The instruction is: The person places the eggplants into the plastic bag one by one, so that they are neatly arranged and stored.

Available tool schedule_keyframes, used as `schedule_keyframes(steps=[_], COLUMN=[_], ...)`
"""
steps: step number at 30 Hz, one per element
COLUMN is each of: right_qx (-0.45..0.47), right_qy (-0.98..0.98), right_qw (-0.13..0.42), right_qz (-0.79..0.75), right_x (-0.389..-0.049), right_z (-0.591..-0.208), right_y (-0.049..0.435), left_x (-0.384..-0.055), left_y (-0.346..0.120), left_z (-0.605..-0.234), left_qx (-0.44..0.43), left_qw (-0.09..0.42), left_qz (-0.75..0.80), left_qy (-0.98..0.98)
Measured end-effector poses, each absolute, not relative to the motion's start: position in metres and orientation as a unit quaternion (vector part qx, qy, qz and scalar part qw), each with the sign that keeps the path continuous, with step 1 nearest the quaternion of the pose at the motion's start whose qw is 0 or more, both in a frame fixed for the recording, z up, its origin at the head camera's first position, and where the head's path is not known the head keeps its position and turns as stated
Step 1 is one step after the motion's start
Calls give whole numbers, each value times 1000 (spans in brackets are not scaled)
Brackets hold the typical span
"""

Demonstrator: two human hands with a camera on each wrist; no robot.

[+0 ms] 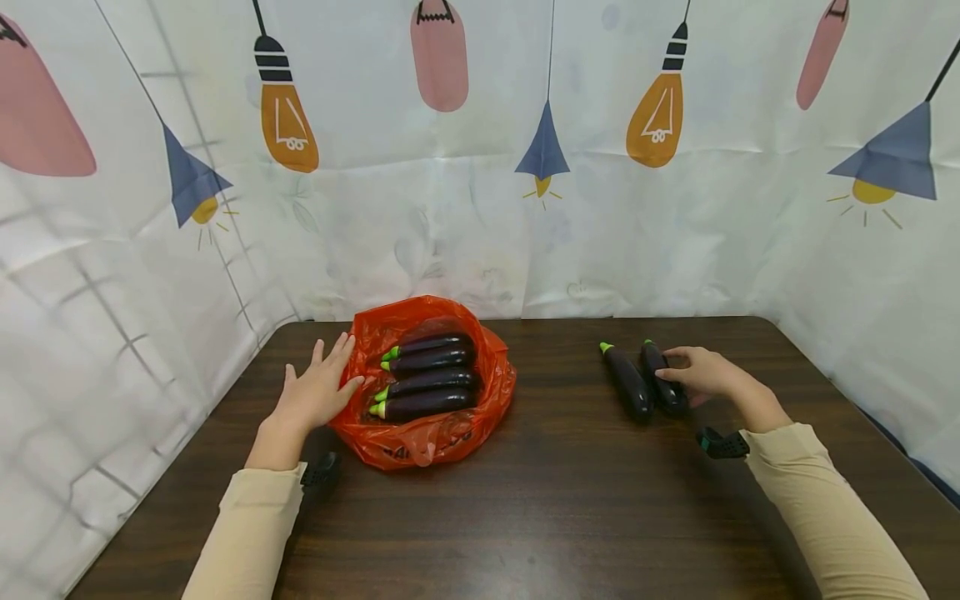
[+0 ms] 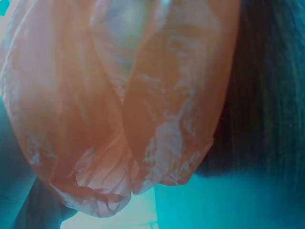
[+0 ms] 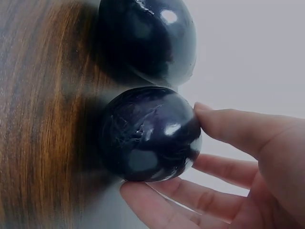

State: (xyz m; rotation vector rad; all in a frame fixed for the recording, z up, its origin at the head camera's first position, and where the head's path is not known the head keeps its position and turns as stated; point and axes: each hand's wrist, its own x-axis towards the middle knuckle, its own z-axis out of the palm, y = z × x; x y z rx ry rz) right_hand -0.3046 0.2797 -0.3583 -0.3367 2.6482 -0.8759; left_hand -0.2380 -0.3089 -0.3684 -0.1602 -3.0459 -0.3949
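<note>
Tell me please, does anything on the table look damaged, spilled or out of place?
Only one small thing: the end of the eggplant held by the right hand shows fine, crease-like marks on otherwise glossy skin, perhaps slight scarring. Nothing looks spilled; four eggplants lie in the bag.

Dark lettering (image 1: 397,453) on the red plastic bag (image 1: 497,377) cannot be read.

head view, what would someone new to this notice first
The bright red plastic bag, left of centre on the dark table, jumps out first, with four glossy eggplants lying inside it. Next come the orange light bulbs printed on the white backdrop behind, then, at right, the right hand gripping an eggplant beside another.
</note>
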Motion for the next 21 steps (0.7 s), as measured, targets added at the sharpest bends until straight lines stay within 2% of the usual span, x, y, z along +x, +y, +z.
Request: schedule_keyframes(steps=[14, 21], right_qx=[-115, -134], right_qy=[930, 944], right_qw=[152, 105], right_qz=[-313, -282], right_x=[-308, -307], right_z=[-351, -340], right_y=[289, 287], left_x=[-235, -236], left_y=[-307, -308], left_z=[-366, -366], left_qx=[-55, -54], left_qw=[31, 33], left_qz=[-130, -129], left_qy=[-990, -990])
